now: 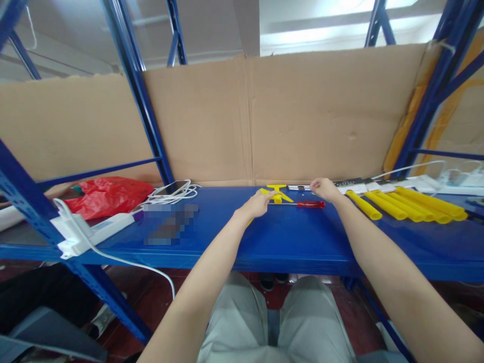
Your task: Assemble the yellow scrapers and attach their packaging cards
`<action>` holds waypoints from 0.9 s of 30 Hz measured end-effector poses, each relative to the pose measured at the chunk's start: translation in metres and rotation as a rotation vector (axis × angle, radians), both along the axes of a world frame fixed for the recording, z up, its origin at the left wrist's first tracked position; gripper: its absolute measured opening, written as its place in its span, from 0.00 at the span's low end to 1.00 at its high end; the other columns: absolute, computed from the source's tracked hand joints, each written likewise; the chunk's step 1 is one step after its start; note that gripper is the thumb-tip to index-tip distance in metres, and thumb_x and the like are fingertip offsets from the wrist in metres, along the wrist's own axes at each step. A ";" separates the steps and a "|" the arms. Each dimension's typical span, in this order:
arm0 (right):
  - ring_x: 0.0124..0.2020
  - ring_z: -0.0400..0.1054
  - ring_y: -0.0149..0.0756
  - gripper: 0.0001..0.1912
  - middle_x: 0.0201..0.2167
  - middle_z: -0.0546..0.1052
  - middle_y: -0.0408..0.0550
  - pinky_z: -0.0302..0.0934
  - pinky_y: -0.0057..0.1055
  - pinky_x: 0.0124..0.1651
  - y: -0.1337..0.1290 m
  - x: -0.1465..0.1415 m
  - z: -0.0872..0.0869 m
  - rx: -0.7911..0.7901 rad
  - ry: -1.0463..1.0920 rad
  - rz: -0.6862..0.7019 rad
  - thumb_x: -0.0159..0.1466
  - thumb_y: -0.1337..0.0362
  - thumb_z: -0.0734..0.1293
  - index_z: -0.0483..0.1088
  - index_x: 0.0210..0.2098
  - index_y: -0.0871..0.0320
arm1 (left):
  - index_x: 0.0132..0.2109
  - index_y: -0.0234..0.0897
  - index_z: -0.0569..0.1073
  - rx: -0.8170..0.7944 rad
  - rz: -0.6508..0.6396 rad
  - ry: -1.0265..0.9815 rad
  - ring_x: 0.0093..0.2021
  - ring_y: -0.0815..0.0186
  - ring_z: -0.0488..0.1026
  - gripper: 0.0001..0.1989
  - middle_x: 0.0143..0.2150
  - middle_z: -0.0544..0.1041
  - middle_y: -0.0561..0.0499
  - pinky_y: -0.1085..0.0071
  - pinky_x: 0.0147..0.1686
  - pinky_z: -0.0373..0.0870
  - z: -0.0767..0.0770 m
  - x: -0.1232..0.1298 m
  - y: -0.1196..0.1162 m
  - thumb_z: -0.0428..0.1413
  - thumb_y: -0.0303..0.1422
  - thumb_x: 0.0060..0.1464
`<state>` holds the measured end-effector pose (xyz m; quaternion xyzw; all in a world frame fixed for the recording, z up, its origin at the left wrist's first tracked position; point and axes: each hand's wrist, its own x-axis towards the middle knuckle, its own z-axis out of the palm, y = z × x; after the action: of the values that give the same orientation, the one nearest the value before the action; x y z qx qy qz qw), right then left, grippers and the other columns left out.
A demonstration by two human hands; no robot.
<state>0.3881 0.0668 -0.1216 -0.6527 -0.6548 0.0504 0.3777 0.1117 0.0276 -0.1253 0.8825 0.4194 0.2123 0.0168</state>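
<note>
My left hand (260,203) is closed around a yellow plastic piece (280,195) with a flat, angular head. Part of the same yellow shows below the palm; the rest of it is hidden by the fingers. Just right of it, a screwdriver (310,204) with a clear red handle lies on the blue shelf (287,237), its shaft pointing left toward the yellow piece. My right hand (325,189) has its fingers curled together at the back of the shelf, beside a thin silver and black strip (298,187). What these fingers hold, if anything, is hidden.
Several yellow tubes (401,205) lie on the right, in front of white and black flat pieces (351,184). On the left are a red plastic bag (113,195), coiled white cable (177,191) and a power strip (109,224). A cardboard wall (204,121) closes the back.
</note>
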 end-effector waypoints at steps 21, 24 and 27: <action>0.24 0.63 0.27 0.05 0.23 0.73 0.43 0.62 0.29 0.35 -0.020 -0.068 0.008 -0.076 0.580 0.540 0.51 0.68 0.70 0.70 0.27 0.59 | 0.64 0.40 0.59 -0.546 -0.015 -0.767 0.21 0.75 0.72 0.27 0.40 0.74 0.47 0.76 0.22 0.72 0.006 0.000 0.001 0.52 0.27 0.58; 0.25 0.63 0.26 0.06 0.23 0.72 0.41 0.62 0.29 0.36 -0.020 -0.073 0.007 -0.085 0.626 0.597 0.49 0.68 0.71 0.70 0.27 0.59 | 0.64 0.37 0.56 -0.624 -0.001 -0.858 0.21 0.73 0.73 0.27 0.41 0.75 0.44 0.75 0.21 0.71 0.007 0.004 0.001 0.51 0.26 0.59; 0.26 0.64 0.27 0.07 0.24 0.72 0.41 0.61 0.30 0.37 -0.020 -0.079 0.004 -0.082 0.643 0.634 0.49 0.66 0.71 0.69 0.27 0.59 | 0.64 0.33 0.54 -0.719 -0.030 -0.920 0.22 0.71 0.74 0.25 0.42 0.76 0.40 0.75 0.20 0.70 0.009 0.005 0.000 0.48 0.26 0.61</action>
<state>0.3093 0.0469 -0.1171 -0.3855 -0.6693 0.3897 0.5017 0.1168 0.0276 -0.1164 0.6443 0.4023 0.4178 0.4985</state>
